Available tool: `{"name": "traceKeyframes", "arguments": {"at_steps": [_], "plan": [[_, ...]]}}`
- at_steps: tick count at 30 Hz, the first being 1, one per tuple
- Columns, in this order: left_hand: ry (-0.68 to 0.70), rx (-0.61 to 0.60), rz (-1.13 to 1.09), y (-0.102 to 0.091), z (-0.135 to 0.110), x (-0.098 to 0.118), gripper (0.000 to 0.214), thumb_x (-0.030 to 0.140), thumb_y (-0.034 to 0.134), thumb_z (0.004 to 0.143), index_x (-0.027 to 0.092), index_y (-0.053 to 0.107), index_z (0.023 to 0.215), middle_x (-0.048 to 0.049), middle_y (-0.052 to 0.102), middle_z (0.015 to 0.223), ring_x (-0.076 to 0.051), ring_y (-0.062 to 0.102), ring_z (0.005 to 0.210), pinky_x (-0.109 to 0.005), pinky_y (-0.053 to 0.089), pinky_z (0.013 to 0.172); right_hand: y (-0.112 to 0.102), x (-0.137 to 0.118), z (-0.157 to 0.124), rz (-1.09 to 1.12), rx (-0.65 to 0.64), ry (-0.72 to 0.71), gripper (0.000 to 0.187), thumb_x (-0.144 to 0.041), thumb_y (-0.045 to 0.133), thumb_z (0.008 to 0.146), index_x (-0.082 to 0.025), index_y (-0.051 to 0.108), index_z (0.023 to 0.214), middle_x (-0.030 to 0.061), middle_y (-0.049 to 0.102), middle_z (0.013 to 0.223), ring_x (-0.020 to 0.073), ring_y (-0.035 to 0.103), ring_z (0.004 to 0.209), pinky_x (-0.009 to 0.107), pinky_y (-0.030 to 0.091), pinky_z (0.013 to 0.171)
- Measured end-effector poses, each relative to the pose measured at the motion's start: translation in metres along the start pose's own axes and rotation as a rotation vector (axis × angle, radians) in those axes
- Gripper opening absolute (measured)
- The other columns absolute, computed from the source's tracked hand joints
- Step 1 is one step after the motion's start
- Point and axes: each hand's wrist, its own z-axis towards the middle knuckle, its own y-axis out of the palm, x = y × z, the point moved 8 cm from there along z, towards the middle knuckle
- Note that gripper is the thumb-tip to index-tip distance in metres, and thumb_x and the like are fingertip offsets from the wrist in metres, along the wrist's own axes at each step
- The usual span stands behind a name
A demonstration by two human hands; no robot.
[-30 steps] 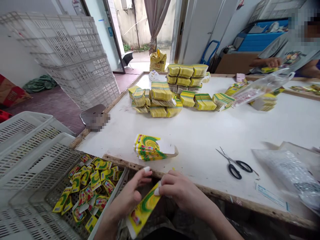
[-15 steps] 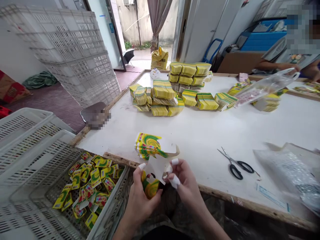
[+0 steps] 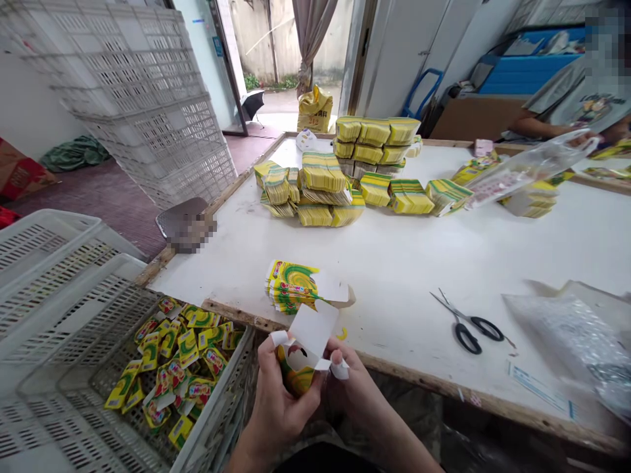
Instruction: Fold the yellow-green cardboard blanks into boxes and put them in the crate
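Both my hands hold one small yellow and green carton (image 3: 297,376) just below the table's near edge. My left hand (image 3: 279,404) wraps round its body. My right hand (image 3: 352,387) pinches its white top flap (image 3: 312,330), which stands up open. White tape covers several of my fingertips. A short stack of flat yellow and green cartons (image 3: 296,287) lies on the white table (image 3: 394,263) just beyond my hands.
A white slotted crate (image 3: 73,341) at my left holds several folded cartons (image 3: 182,355). Black scissors (image 3: 468,322) and a clear bag (image 3: 572,341) lie to the right. Bundled carton stacks (image 3: 345,177) sit mid-table. Another person (image 3: 572,98) works at the far right. Empty crates (image 3: 133,98) lean at the back left.
The carton went from flat and tilted to upright in my left hand. Its white flap has been opened up, and my right hand dropped lower beside it.
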Motion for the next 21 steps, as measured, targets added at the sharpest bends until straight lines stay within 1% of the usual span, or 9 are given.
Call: {"name": "traceKeyframes", "arguments": {"at_steps": [2,5,7,10,12,15,18,20,21], "plan": [[0.039,-0.131,0.053,0.006,0.003,0.002,0.05,0.023,0.074,0.069,0.025,0.047,0.112,-0.0013,0.06,0.093,-0.019,0.058,0.079,-0.028,0.045,0.071,-0.008,-0.006,0.002,0.011,0.022,0.01,0.055,-0.075,0.061,0.07,-0.022,0.063,0.085,0.0023,0.062,0.072,0.0211,0.06,0.071,0.032,0.049,0.068],[0.122,-0.423,0.191,0.022,0.0,0.001,0.053,0.014,0.07,0.066,0.026,0.043,0.11,0.0014,0.059,0.086,-0.017,0.057,0.07,-0.026,0.043,0.062,-0.013,-0.014,0.005,-0.104,0.036,0.004,0.039,-0.055,0.073,0.072,-0.02,0.059,0.079,-0.0004,0.058,0.072,0.0169,0.054,0.069,0.028,0.045,0.064],[0.136,-0.525,0.281,0.026,-0.002,-0.002,0.054,0.01,0.068,0.062,0.026,0.041,0.106,0.0022,0.058,0.083,-0.018,0.056,0.068,-0.026,0.042,0.06,-0.011,-0.015,0.007,-0.166,0.016,-0.011,0.034,-0.045,0.076,0.072,-0.02,0.054,0.079,-0.0021,0.055,0.073,0.0152,0.052,0.067,0.026,0.044,0.062],[0.043,-0.553,0.347,0.026,-0.001,-0.011,0.05,0.009,0.064,0.064,0.026,0.04,0.105,-0.0006,0.06,0.087,-0.021,0.06,0.075,-0.029,0.044,0.065,-0.011,-0.019,0.003,-0.254,-0.002,-0.082,0.029,-0.038,0.07,0.077,-0.021,0.055,0.096,0.0006,0.06,0.085,0.0186,0.058,0.077,0.03,0.049,0.071],[-0.036,-0.571,0.33,0.028,-0.002,-0.02,0.053,0.011,0.063,0.066,0.025,0.039,0.112,-0.0042,0.064,0.093,-0.024,0.063,0.08,-0.033,0.047,0.068,-0.006,-0.023,-0.003,-0.391,-0.046,-0.155,0.042,-0.031,0.067,0.08,-0.021,0.054,0.118,0.0073,0.063,0.11,0.0244,0.06,0.099,0.038,0.049,0.089],[-0.05,-0.571,0.226,0.032,-0.003,-0.027,0.063,0.015,0.064,0.07,0.023,0.036,0.125,-0.01,0.065,0.108,-0.028,0.065,0.093,-0.037,0.049,0.079,0.008,-0.023,-0.013,-0.628,-0.184,-0.237,0.062,-0.014,0.058,0.082,-0.021,0.042,0.142,0.0128,0.049,0.142,0.029,0.045,0.131,0.046,0.035,0.111],[-0.002,-0.507,0.179,0.029,-0.002,-0.029,0.074,0.016,0.066,0.071,0.023,0.03,0.135,-0.014,0.058,0.124,-0.029,0.06,0.11,-0.04,0.048,0.09,0.011,-0.02,-0.014,-0.726,-0.22,-0.285,0.068,-0.002,0.045,0.083,-0.024,0.038,0.146,0.0103,0.039,0.153,0.0261,0.033,0.142,0.049,0.028,0.116],[0.007,-0.451,0.218,0.023,0.0,-0.03,0.079,0.014,0.068,0.068,0.022,0.03,0.137,-0.0155,0.055,0.128,-0.03,0.057,0.115,-0.044,0.046,0.095,0.001,-0.023,-0.011,-0.718,-0.14,-0.318,0.065,-0.001,0.041,0.084,-0.026,0.042,0.145,0.0085,0.039,0.153,0.025,0.035,0.141,0.049,0.029,0.115],[0.005,-0.423,0.251,0.018,0.001,-0.03,0.077,0.012,0.068,0.066,0.021,0.034,0.134,-0.0154,0.055,0.127,-0.031,0.056,0.115,-0.046,0.045,0.096,-0.005,-0.025,-0.009,-0.718,-0.094,-0.334,0.063,-0.002,0.04,0.086,-0.027,0.043,0.144,0.0085,0.04,0.152,0.0251,0.036,0.141,0.049,0.03,0.115]]}}
